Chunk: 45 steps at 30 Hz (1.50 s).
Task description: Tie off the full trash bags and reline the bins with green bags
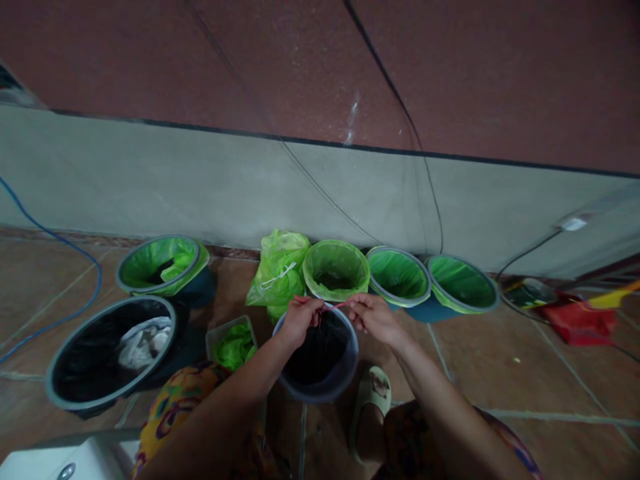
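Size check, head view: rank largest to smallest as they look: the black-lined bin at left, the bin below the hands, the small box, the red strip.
1. Black-lined bin
2. Centre bin
3. Small box
4. Red strip

Picture size only; nearness may skew true sizes.

Under the left hand [304,319] and right hand [374,317] stands a bucket [346,368], with a tub [210,343] of plastic bags [234,347] just left and a bin [80,405] farther left, while beyond them, along the wall [240,180], come a second bin [201,288], a standing bag [280,267], then three bins [415,301] rightward.
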Each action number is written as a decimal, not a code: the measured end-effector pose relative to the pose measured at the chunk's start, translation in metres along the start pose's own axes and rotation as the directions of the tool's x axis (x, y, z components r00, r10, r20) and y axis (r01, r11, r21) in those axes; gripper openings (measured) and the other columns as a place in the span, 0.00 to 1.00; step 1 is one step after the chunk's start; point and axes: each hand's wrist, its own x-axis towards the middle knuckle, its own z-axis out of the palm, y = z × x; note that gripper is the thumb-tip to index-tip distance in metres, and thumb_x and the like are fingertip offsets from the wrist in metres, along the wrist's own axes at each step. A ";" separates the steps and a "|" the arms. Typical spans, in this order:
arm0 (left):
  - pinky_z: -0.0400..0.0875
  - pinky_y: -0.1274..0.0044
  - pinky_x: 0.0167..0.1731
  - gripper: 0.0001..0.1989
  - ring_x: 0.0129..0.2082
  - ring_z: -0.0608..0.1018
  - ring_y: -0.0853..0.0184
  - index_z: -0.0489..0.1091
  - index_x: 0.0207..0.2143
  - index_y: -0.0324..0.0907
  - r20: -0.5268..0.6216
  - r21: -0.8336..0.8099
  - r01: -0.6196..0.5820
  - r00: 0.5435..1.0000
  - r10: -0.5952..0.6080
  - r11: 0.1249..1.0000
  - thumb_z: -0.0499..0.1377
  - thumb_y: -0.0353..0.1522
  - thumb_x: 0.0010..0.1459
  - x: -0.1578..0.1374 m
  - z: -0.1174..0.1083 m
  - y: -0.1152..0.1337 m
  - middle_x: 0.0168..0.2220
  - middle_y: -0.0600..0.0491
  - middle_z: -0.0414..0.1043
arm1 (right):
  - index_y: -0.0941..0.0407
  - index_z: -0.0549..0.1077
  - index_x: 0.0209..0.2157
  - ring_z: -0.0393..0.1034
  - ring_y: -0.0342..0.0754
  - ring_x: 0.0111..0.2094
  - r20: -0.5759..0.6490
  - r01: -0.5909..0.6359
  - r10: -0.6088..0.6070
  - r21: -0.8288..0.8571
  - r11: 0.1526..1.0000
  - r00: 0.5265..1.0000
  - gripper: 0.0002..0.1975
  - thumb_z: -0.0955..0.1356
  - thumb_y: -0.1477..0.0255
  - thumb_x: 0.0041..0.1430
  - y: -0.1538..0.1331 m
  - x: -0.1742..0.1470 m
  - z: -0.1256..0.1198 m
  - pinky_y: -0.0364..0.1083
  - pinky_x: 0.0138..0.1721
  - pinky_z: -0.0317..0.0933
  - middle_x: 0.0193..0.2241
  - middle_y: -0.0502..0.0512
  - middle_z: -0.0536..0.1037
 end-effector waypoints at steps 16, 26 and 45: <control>0.62 0.79 0.25 0.10 0.22 0.67 0.74 0.73 0.27 0.39 0.341 0.239 -0.156 0.938 0.068 0.958 0.64 0.37 0.48 -0.009 0.002 0.000 0.23 0.57 0.69 | 0.57 0.73 0.35 0.56 0.36 0.17 0.055 0.044 -0.057 0.206 0.977 0.997 0.16 0.70 0.60 0.49 -0.015 -0.006 0.008 0.39 0.17 0.48 0.23 0.48 0.74; 0.61 0.80 0.23 0.12 0.20 0.66 0.74 0.68 0.30 0.41 0.408 0.235 -0.230 0.905 0.119 0.944 0.58 0.41 0.56 -0.007 0.005 -0.007 0.21 0.59 0.66 | 0.52 0.66 0.55 0.64 0.39 0.20 0.152 0.096 -0.107 0.076 0.992 0.983 0.31 0.63 0.78 0.46 0.011 -0.004 0.026 0.39 0.19 0.56 0.26 0.47 0.74; 0.59 0.82 0.13 0.15 0.12 0.64 0.76 0.74 0.29 0.39 0.173 0.223 -0.135 0.980 0.097 0.965 0.60 0.43 0.54 -0.003 0.002 -0.004 0.14 0.61 0.65 | 0.56 0.76 0.36 0.68 0.41 0.24 0.047 -0.004 -0.021 0.475 0.880 0.999 0.17 0.75 0.69 0.39 0.011 -0.010 0.050 0.41 0.28 0.60 0.24 0.47 0.77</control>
